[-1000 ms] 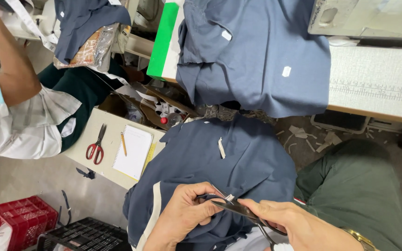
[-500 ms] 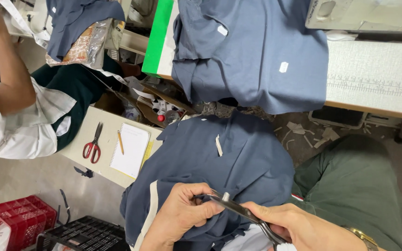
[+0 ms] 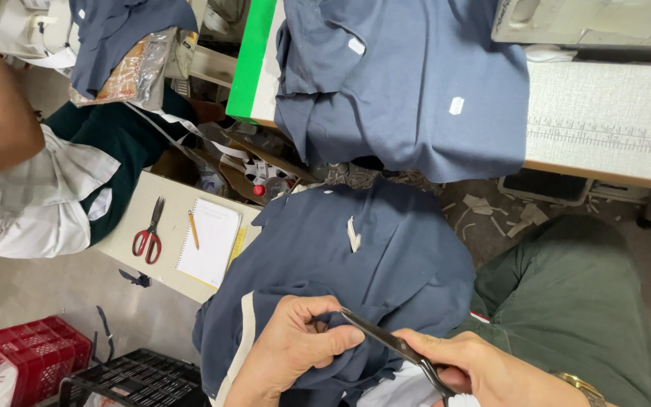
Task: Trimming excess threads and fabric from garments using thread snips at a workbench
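My left hand [image 3: 291, 350] pinches a fold of the navy blue garment [image 3: 363, 264] that lies over my lap and a small side table. My right hand [image 3: 484, 369] grips dark metal scissors [image 3: 389, 343], whose blades point left and reach the pinched cloth by my left thumb. A small white tag [image 3: 353, 234] shows on the garment. My green trousers [image 3: 566, 301] are at the right.
More navy garments [image 3: 401, 90] drape over the work table [image 3: 604, 128] ahead. The beige side table [image 3: 141, 203] holds red-handled scissors [image 3: 147, 237], a pencil [image 3: 194, 228] and a notepad [image 3: 209, 241]. Another person's arm [image 3: 1, 113] is at left. A red crate [image 3: 24, 358] and a black crate [image 3: 133, 380] stand below.
The view shifted slightly. My hands stayed together on the cloth and scissors, with the blades now lying closer to my left thumb.
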